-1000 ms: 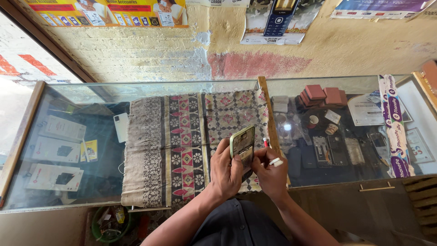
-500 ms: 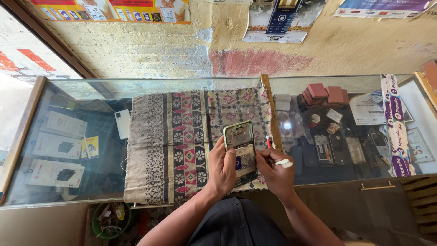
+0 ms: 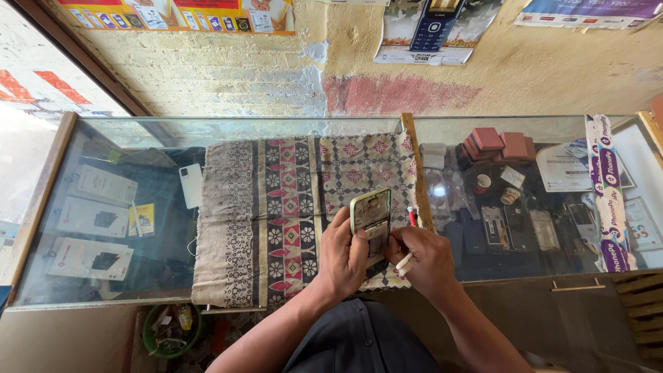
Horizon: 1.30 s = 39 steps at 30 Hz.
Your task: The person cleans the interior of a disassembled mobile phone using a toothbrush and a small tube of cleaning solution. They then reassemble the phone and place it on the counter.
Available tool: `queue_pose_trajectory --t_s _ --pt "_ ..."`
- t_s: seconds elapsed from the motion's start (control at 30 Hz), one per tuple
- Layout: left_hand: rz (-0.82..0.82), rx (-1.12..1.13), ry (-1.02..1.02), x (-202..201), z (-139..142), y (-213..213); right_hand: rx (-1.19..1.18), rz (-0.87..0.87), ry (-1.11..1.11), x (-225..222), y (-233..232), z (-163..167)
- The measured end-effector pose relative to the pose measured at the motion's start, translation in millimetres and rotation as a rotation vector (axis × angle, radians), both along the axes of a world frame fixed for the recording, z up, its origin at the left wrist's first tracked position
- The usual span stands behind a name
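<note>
**Opened phone held up over the patterned cloth**

Since half a second ago, both hands have drawn slightly closer to the body and the phone has tilted a little more upright; the tool hand has closed in against its lower edge.

Left hand [image 3: 343, 257]: fingers curled round the lower half of the green-edged, back-off smartphone with exposed metal innards [image 3: 371, 220], thumb pressed on its near face. The phone stands above the fingertips, top end pointing away from the body, clear of the counter.

Right hand [image 3: 427, 261]: fingers bunched together, pinching a thin white-handled tool [image 3: 405, 261] whose working end lies hidden just beside the left thumb, at the phone's bottom edge. A small red-tipped pen-like item [image 3: 413, 215] lies just beyond the right knuckles.

Handling judgement: light, stiff slab; open side looks fragile, with bare boards and connectors. The rim is probably smooth and somewhat slippery. Best held by the long side edges, as the left hand does, never across the open interior.

Appearance: pale green frame, silver-grey inside, dark lower patch; finer detail too small to tell.

Surroundings: red, black and cream patterned woven cloth [image 3: 290, 221] beneath the hands, spread on a wood-framed glass display counter [image 3: 138, 145]; loose phone parts [image 3: 525, 228] under the glass, well right of the right hand.
</note>
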<state>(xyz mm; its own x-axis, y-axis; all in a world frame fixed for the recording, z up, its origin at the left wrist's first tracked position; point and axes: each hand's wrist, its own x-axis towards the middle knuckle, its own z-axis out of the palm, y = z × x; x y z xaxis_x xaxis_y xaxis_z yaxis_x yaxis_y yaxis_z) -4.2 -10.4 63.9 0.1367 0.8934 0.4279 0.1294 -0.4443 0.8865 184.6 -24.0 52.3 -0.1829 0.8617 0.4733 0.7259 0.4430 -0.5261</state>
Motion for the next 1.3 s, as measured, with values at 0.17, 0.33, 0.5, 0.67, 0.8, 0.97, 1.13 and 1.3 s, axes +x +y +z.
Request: queue_pose_trajectory --t_s 0.17,0.33,0.5,0.67,0.8,0.97,1.13,1.3 --pt "-0.089 -0.396 -0.345 3 -21 12 -0.166 0.044 0.203 9 2 -8" --pt "-0.146 -0.505 -0.538 3 -31 14 -0.326 0.143 0.376 20 0 -4" --pt "-0.170 -0.425 -0.447 1 -14 11 -0.382 0.177 0.325 23 0 13" --pt "-0.081 -0.164 -0.170 0 10 7 -0.403 0.142 0.203 20 3 27" --pt "-0.083 -0.098 -0.060 -3 20 7 -0.399 0.126 0.107 16 6 30" --pt "-0.103 -0.109 -0.007 -3 23 9 -0.292 0.108 0.003 15 9 24" --pt "-0.102 -0.086 -0.003 -1 22 13 -0.159 0.118 -0.071 18 13 11" --pt "-0.100 -0.190 -0.011 3 17 16 -0.110 0.053 -0.057 20 14 -3"
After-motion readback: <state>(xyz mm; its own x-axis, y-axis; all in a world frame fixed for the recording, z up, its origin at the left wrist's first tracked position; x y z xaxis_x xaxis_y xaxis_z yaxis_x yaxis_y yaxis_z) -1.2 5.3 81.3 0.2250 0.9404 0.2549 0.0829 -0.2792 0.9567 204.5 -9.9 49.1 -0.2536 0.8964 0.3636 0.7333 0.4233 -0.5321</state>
